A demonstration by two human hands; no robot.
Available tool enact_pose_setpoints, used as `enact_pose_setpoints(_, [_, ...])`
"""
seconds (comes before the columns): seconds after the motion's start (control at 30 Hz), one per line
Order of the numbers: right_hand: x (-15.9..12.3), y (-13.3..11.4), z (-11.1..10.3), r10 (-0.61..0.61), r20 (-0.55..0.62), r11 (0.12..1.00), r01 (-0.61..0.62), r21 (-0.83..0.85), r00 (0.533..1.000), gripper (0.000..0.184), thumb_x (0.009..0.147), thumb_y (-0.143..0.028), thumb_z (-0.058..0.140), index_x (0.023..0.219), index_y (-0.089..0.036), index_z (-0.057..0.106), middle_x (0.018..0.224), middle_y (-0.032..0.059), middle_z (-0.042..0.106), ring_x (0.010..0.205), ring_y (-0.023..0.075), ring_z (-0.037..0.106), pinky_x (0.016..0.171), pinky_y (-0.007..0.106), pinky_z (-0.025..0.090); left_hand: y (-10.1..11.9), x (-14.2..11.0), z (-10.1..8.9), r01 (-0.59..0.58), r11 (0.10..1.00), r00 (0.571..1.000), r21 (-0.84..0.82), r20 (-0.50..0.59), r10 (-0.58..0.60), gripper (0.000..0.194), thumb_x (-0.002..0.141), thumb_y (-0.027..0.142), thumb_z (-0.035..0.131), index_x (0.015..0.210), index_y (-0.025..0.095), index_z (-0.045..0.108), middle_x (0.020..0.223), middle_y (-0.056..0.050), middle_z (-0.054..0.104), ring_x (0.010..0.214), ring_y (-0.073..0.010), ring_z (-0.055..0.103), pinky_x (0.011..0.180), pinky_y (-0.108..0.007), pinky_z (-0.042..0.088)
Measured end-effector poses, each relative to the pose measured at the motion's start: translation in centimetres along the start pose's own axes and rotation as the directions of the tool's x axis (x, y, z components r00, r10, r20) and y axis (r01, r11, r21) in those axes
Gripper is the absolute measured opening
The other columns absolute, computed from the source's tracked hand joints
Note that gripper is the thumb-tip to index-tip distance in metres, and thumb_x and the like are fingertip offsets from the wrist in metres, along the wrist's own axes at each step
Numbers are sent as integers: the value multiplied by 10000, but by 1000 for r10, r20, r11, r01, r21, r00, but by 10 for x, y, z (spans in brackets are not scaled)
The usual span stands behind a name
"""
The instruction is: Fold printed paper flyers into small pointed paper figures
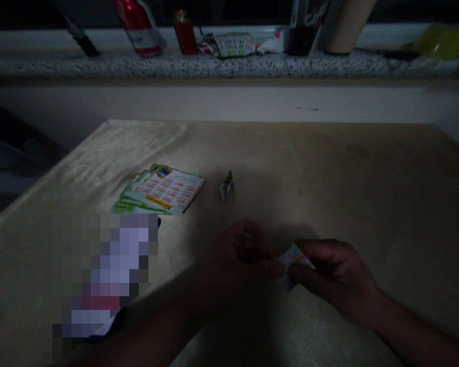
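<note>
Near the front edge of the tabletop (329, 163), both hands meet over a small printed paper (295, 259). The left hand (240, 260) pinches its left end with fingers curled in, and the right hand (336, 275) grips the other end between thumb and fingers. It looks like a fold is being pressed in (the light is too dim to see the crease). A firm, even pinch along the edge seems to be what it calls for. Farther back, toward the left edge, lies a stack of printed sheets (160, 191). Just right of it stands a small folded paper piece (227, 186).
</note>
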State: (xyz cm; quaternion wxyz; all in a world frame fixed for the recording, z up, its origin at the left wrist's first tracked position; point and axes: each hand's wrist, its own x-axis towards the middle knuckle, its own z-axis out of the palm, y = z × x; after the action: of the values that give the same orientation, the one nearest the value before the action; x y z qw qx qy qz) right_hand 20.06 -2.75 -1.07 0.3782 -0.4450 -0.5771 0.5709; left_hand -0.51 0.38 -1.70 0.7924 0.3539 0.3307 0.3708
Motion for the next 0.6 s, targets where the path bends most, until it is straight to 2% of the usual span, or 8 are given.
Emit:
enact_pose_setpoints(0.1, [-3,-1,-1,33,42,996,-37,87,999,188,910,-313,708,808,-161,754,683,24,663,584,116,568,545,224,474,-3,1,-2,45,996,998,-78,42,-42,460,646,115,913,846,178,504,742,5,763,641,-129,711,620,-219,541])
enact_pose_setpoints(0.2, [-5,1,-2,63,88,984,-77,161,994,178,914,-316,711,840,-161,757,707,26,662,604,116,568,570,229,478,-6,1,-3,45,992,996,-115,82,-36,469,658,103,905,844,186,483,753,-9,777,636,-132,717,616,-216,542])
enact_pose_setpoints(0.37, [-6,5,-3,76,112,975,-98,201,991,207,916,-339,709,849,-146,744,707,28,638,608,119,548,586,244,484,-6,0,-2,56,989,992,-134,118,-40,462,693,110,884,841,195,455,797,-25,787,675,-139,726,645,-227,535])
enact_pose_setpoints(0.6, [-4,2,-2,15,125,978,-40,203,992,237,931,-345,684,821,-139,724,699,27,609,627,124,523,588,249,466,-2,-1,3,35,997,997,-69,71,-30,479,695,172,891,771,192,418,767,-5,740,670,-129,688,622,-220,492])
